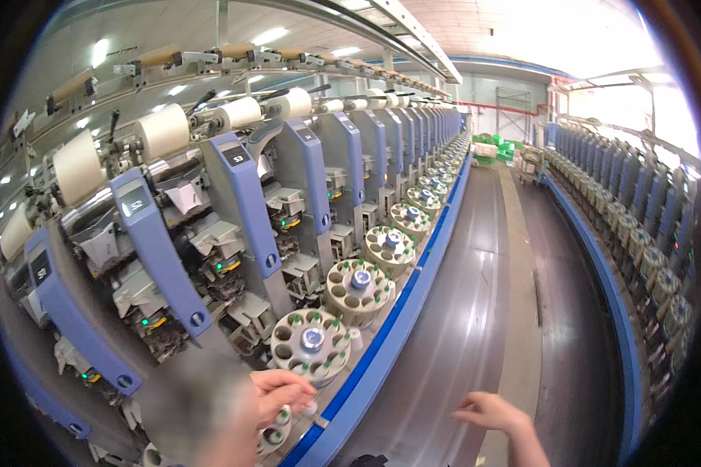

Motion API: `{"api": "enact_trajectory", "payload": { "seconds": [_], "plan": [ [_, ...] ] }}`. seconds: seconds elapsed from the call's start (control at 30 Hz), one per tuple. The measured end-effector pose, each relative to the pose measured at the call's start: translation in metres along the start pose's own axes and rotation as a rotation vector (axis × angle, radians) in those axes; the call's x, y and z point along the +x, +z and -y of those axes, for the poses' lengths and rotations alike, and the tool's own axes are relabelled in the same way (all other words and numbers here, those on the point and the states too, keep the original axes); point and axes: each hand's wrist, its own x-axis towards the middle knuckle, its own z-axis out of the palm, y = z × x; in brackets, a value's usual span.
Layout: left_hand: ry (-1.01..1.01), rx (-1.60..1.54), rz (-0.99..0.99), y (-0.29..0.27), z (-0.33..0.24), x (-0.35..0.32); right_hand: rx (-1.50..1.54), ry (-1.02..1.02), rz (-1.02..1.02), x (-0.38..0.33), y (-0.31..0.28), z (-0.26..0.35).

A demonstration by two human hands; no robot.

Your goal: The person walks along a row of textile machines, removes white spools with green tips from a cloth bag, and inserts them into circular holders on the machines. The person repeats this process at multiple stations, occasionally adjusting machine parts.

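Note:
My left hand (276,395) reaches in from the lower left, over the nearest round bobbin magazine (273,440), which it partly covers. Its fingers are pressed together, and whatever they may hold is hidden. A small white piece (310,408) shows by the fingertips; I cannot tell whether they touch it. Just beyond the hand stands another round magazine (284,354), with open pockets, green-tipped bobbins and a blue-and-white hub. My right hand (487,411) hangs over the aisle, fingers loosely bent and apart, holding nothing.
A long yarn-winding machine with blue-fronted units (241,206) and white yarn cones (163,131) lines the left. Its blue edge rail (382,342) borders the aisle floor (452,311). A similar machine (639,202) runs along the right. Green crates (506,148) stand far ahead.

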Motion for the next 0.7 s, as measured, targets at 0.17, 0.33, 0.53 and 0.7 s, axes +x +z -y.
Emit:
{"api": "enact_trajectory", "payload": {
  "seconds": [0.17,0.33,0.53,0.7],
  "plan": [
    [0.077,0.111,-0.285,-0.048,0.047,0.148,-0.018,-0.268,0.225,0.212,-0.042,0.002],
    [0.126,0.001,-0.239,-0.071,0.084,0.351,-0.141,-0.140,0.219,0.362,-0.117,-0.015],
    [0.218,0.080,-0.195,-0.072,0.073,0.502,-0.018,-0.071,0.313,0.526,-0.227,-0.063],
    [0.431,0.174,-0.415,-0.067,0.096,0.595,-0.058,-0.148,0.358,0.718,-0.306,-0.117]
  ]
}}
